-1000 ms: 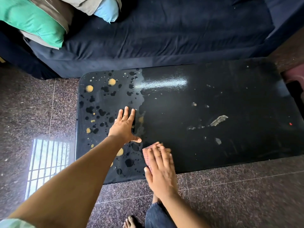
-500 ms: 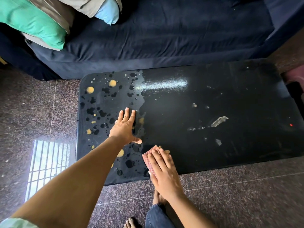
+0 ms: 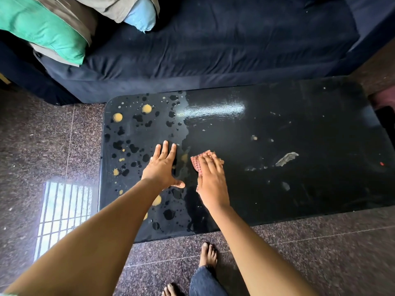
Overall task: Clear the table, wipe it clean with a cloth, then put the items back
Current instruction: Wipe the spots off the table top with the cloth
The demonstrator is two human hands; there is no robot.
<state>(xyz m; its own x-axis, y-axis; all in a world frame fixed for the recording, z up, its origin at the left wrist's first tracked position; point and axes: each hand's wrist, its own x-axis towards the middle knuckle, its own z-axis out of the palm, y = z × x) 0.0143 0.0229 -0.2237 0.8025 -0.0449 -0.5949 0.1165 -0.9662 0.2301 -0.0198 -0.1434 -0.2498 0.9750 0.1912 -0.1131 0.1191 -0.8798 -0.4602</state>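
Many wet drops and yellow spots (image 3: 147, 108) are sitting on the left part of the shiny black worktop (image 3: 299, 199). The left hand (image 3: 163, 167) is lying flat there, fingers straight, holding nothing. Just beside it, the right hand (image 3: 212, 182) is pressing flat fingers on a small red checked cloth (image 3: 196, 160). Farther right, a grey torn scrap (image 3: 286, 159) is lying on the worktop.
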